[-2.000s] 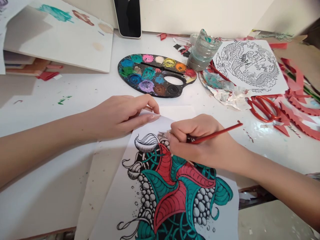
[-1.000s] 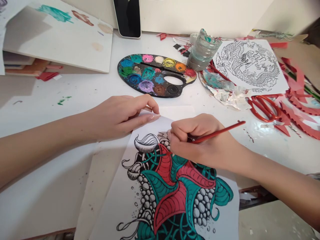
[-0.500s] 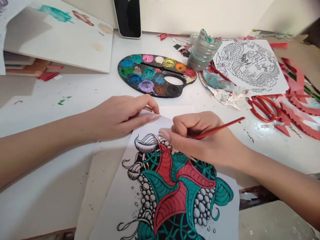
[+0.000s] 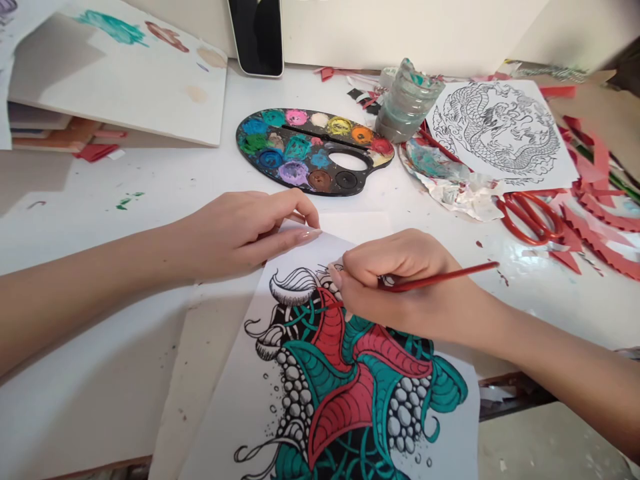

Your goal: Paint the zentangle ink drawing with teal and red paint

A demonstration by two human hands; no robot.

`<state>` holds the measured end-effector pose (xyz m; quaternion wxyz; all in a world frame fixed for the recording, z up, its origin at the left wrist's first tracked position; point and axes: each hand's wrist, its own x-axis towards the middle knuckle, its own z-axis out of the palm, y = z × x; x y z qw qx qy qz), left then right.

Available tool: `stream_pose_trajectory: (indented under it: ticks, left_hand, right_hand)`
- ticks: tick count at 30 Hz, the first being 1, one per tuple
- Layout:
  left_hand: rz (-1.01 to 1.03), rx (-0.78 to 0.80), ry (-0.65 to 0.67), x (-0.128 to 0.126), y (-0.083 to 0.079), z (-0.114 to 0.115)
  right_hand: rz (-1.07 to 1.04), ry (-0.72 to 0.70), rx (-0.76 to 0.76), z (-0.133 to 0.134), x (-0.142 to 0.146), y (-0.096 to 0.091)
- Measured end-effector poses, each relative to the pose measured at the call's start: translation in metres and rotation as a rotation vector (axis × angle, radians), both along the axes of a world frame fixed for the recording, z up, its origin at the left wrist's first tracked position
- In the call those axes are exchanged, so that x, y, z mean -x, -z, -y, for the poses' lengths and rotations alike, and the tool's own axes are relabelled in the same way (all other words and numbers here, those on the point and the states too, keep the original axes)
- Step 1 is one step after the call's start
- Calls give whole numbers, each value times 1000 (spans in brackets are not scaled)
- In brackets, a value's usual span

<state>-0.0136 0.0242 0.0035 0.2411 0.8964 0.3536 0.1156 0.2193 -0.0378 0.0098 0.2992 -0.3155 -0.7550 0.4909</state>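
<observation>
Just past R hand (image 4: 400, 283): red scissors (image 4: 510, 227), dragon pic (image 4: 500, 132)

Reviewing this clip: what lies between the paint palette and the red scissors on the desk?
In the head view, a crumpled foil sheet smeared with teal paint lies between the paint palette and the red scissors.

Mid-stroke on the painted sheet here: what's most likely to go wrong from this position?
The right hand rests on the painted sheet; if the paint is wet, which I cannot tell, it could smear. The tip of the red-handled brush is at the red panel, so a slip might cross the black lines. If the left hand lifts, the sheet could shift.
</observation>
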Motion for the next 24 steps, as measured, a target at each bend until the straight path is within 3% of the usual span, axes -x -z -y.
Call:
stream_pose_trajectory:
  ticks: [19, 21, 24]
  left_hand:
    - [2, -3, 0, 0, 1, 0]
    - [9, -9, 6, 1, 1, 0]
    - [-3, -1, -3, 1, 1, 1]
  right_hand:
    - [17, 6, -71, 3, -1, -5]
    - [15, 38, -121, 5, 1, -10]
    - [67, 51, -344, 9, 1, -16]
